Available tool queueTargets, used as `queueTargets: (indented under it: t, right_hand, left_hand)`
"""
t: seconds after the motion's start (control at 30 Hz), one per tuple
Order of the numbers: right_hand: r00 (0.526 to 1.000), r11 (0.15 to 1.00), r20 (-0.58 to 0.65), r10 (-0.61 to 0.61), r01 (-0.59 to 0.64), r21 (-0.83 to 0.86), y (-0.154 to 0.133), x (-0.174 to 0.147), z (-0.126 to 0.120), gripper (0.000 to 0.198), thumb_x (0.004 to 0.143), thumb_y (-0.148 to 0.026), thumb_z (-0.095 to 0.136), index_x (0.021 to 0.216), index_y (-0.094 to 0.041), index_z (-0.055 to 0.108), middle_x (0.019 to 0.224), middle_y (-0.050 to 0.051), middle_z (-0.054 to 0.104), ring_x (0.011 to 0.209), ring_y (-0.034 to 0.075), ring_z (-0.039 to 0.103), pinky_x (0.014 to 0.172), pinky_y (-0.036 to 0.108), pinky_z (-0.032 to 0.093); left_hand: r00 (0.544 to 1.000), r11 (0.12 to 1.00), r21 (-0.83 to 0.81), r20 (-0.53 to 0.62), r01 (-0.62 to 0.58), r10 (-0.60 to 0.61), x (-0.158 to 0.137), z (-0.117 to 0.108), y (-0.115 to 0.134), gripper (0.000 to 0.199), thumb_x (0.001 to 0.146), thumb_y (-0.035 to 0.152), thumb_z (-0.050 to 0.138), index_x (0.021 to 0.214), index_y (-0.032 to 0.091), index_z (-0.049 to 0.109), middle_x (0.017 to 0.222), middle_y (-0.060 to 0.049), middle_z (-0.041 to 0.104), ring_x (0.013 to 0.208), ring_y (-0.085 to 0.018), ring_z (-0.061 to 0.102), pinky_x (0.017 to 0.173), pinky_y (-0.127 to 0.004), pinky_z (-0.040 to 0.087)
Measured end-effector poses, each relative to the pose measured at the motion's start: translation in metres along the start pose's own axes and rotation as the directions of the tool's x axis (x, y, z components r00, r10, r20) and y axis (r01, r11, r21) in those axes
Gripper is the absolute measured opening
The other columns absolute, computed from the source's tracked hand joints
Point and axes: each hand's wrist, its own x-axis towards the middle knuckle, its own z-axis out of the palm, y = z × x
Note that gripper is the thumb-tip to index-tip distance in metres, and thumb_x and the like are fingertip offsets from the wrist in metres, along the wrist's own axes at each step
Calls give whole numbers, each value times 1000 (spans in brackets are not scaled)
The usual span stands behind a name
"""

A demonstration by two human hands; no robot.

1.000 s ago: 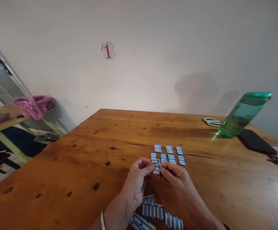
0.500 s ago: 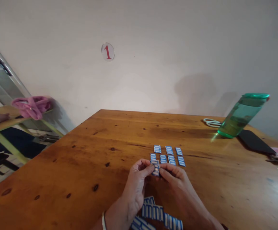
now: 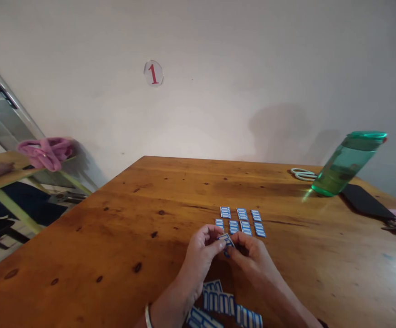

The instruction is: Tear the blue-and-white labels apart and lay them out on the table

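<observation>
Between both hands is a small blue-and-white striped card (image 3: pixel 227 238), held above the wooden table (image 3: pixel 123 218). My left hand (image 3: pixel 201 255) pinches its left side with thumb and fingers. On the other side, my right hand (image 3: pixel 252 255) grips the card's right edge, its fingers partly covering it. Just beyond the hands, several like cards (image 3: pixel 241 213) lie in two rows. Closer to me, between the forearms, strips of the same striped cards (image 3: pixel 218 302) lie overlapping, some cut off by the frame's lower edge.
At the right stand a green water bottle (image 3: pixel 350 164), a white cable (image 3: pixel 302 174) and a dark phone-like slab (image 3: pixel 367 202). A pink cloth (image 3: pixel 46 152) rests on another table at the left. The wall carries a "1" sign (image 3: pixel 153 73).
The card in my hands has turned from upright to slanted, and more of it is covered by the fingers. My hands have drawn slightly closer together.
</observation>
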Motion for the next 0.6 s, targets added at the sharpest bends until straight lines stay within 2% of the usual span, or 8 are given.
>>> queueTargets:
  t: [0.1,0.17,0.27,0.37,0.47,0.6]
  right_hand:
    - [1000,994,12,-9,10,-111,-2,-1,-5,13,64,-25,56,54,-17,53,48,-4,45,48,10,36,46,23,27]
    - [1000,998,-29,1,-2,-65,-4,-1,-7,13,63,-26,57,54,-17,53,48,-5,44,48,10,37,46,23,27]
    - [994,994,-104,22,-11,108,-8,-1,-7,17,61,-33,61,58,-17,55,51,-3,49,50,11,41,48,23,32]
    - [994,977,-104,46,-23,213,-10,-1,-7,22,58,-37,65,59,-17,56,55,-1,54,52,12,45,50,24,36]
    - [996,988,-89,14,0,154,-7,0,-9,19,59,-34,66,59,-17,57,54,-3,53,51,11,45,49,23,35]
    - [999,999,-54,-9,10,33,2,3,-11,16,62,-32,64,59,-18,58,52,-3,53,49,11,45,47,23,34]
  left_hand:
    - [995,958,268,41,-100,92,2,-3,7,4,60,15,62,59,16,59,57,2,54,56,-11,45,57,-22,34]
    - [992,939,321,43,-126,119,4,-3,7,6,60,13,61,57,16,56,55,3,51,53,-10,42,54,-22,32]
    - [994,962,252,53,-103,92,5,-1,2,11,57,14,64,54,16,54,52,4,49,51,-9,41,52,-21,30]
    - [990,991,130,142,-40,22,3,2,-3,17,53,18,71,53,16,54,51,4,51,51,-9,43,52,-20,32]
    - [979,998,66,206,-24,10,2,3,-4,18,52,21,75,57,15,59,55,2,58,56,-12,50,60,-22,37]
    - [981,1000,17,193,-11,7,3,4,-5,20,52,26,77,59,15,63,54,0,61,54,-13,54,62,-25,41]
